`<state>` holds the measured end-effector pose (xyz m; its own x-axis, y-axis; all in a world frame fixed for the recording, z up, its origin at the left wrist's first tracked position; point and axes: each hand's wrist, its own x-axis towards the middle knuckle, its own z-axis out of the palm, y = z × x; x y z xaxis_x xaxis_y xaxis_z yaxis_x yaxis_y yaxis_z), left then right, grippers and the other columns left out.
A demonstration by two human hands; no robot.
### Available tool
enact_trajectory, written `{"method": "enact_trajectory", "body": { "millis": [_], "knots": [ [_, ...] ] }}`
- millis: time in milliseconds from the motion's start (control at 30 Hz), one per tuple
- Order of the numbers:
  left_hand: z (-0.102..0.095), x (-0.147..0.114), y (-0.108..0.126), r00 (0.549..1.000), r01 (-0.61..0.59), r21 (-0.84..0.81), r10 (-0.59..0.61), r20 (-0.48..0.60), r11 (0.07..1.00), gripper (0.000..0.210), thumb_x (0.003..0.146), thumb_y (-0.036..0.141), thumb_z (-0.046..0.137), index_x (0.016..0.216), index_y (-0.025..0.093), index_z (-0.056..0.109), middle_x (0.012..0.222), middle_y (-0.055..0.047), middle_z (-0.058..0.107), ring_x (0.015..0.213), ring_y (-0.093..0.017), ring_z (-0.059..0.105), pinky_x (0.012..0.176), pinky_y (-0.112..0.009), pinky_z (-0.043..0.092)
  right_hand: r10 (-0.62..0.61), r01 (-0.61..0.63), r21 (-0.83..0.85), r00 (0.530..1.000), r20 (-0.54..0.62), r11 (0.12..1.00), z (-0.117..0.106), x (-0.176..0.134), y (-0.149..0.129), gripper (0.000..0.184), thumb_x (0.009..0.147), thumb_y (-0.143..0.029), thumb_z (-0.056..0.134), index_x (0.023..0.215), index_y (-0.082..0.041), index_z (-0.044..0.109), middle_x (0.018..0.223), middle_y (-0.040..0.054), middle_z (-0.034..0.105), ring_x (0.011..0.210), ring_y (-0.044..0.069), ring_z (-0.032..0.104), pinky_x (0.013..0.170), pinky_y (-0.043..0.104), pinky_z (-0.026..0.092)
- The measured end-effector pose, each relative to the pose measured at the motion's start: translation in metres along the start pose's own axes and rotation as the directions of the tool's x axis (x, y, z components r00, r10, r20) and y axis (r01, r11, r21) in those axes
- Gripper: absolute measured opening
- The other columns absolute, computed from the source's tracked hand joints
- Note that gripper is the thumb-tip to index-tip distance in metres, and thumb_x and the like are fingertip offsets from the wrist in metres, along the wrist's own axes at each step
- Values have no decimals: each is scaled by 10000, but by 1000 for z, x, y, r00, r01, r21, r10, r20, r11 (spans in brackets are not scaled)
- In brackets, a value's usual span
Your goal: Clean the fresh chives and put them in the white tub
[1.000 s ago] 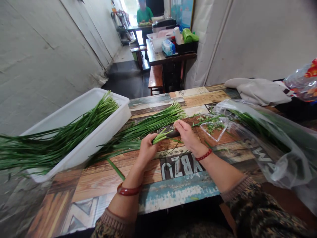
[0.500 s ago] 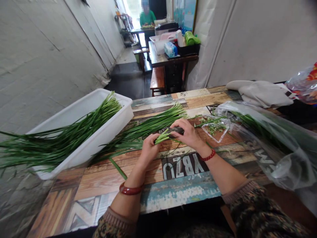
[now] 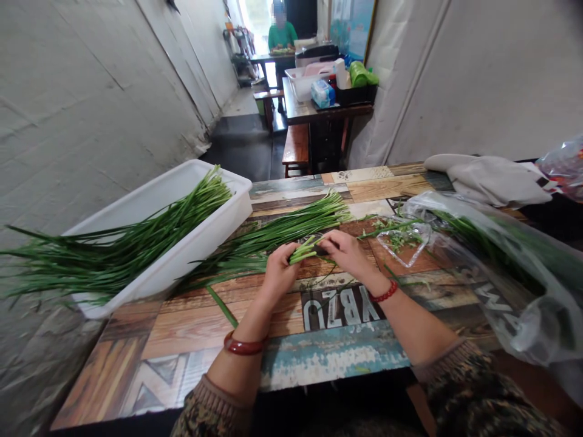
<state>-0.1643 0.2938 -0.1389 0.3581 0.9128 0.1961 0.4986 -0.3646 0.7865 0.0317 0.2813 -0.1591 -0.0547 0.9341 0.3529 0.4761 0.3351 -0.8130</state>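
Note:
My left hand (image 3: pixel 281 267) is closed around a small bunch of garlic chives (image 3: pixel 302 250), its pale stem ends pointing right. At those ends my right hand (image 3: pixel 347 250) pinches with thumb and fingers; exactly what lies between the fingertips is hard to make out, most likely stem tips. Just beyond both hands a larger pile of garlic chives (image 3: pixel 291 221) lies on the patterned table (image 3: pixel 182 328). To the left, a white plastic tub (image 3: pixel 228 215) holds many more chives (image 3: pixel 168 243), their leaves hanging over its near end.
Trimmed scraps (image 3: pixel 405 235) lie right of my hands beside a clear plastic bag (image 3: pixel 537 303) with more greens inside. A pale cloth (image 3: pixel 492 176) rests at the back right. Farther off stand a bench (image 3: pixel 296 145), a loaded table (image 3: pixel 300 109) and a person in green (image 3: pixel 282 36).
My right hand's fingers have drawn together into a tighter pinch at the stem ends. My left hand still grips the bunch. The whole view has shifted slightly.

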Motion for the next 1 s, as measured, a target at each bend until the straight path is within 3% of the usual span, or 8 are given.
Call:
{"method": "enact_trajectory", "body": {
  "millis": [100,167,367,433,533,600,767,1000],
  "knots": [
    [-1,-1,1,1000,-4,-44,4,-13,999,160,795,190,522,673,172,623,722,-13,649,741,-149,568,681,-239,412,-124,154,-226,982,141,962,7,-6,-1,170,850,-190,634,1010,-189,691,968,81,665,915,210,587,836,356,460],
    [-3,-1,4,1000,5,-86,-7,-20,996,186,826,248,535,688,171,632,732,-13,660,736,-144,575,697,-240,424,-179,246,-266,951,252,932,5,-7,-2,179,858,-138,610,984,-202,720,935,77,671,900,203,594,830,349,468],
    [-10,0,7,998,50,-224,-58,-31,973,283,884,383,527,750,164,645,753,-19,669,724,-135,577,708,-238,444,-253,330,-59,817,518,942,-32,-1,-1,174,856,-189,643,967,-264,755,846,28,687,804,169,630,746,297,491],
    [-10,0,4,998,39,-204,-49,-44,978,288,891,380,515,728,167,621,715,-10,641,695,-133,557,685,-238,438,-245,289,-28,855,456,957,-38,1,-1,228,845,-261,669,1065,-263,728,949,47,700,897,193,642,823,338,503],
    [-7,0,1,999,-26,-91,22,-40,996,151,868,263,514,821,174,627,759,-10,641,724,-146,564,703,-254,446,-191,193,10,965,182,981,-35,2,-6,333,896,-380,599,1189,-237,668,1169,99,665,1112,231,601,986,411,456],
    [-4,-1,0,995,-100,71,102,-20,992,168,830,161,509,936,182,638,855,-31,662,815,-175,584,782,-291,459,-130,121,118,989,71,986,-30,2,-11,440,945,-457,495,1330,-254,562,1329,108,591,1241,231,537,1057,428,407],
    [4,-7,8,970,-225,563,238,51,795,251,817,66,476,962,194,636,912,-71,630,922,-224,563,1042,-426,367,-15,-69,487,986,168,871,-15,-3,-25,703,929,-692,95,1525,-337,210,1581,38,289,1423,197,343,1132,455,335],
    [11,-8,12,980,-182,736,185,78,652,209,916,130,413,943,179,614,891,-96,605,872,-239,550,942,-423,418,-16,-100,500,975,223,860,8,-13,-24,769,909,-714,66,1545,-292,158,1609,4,202,1476,178,204,1220,415,186]
  ]
}}
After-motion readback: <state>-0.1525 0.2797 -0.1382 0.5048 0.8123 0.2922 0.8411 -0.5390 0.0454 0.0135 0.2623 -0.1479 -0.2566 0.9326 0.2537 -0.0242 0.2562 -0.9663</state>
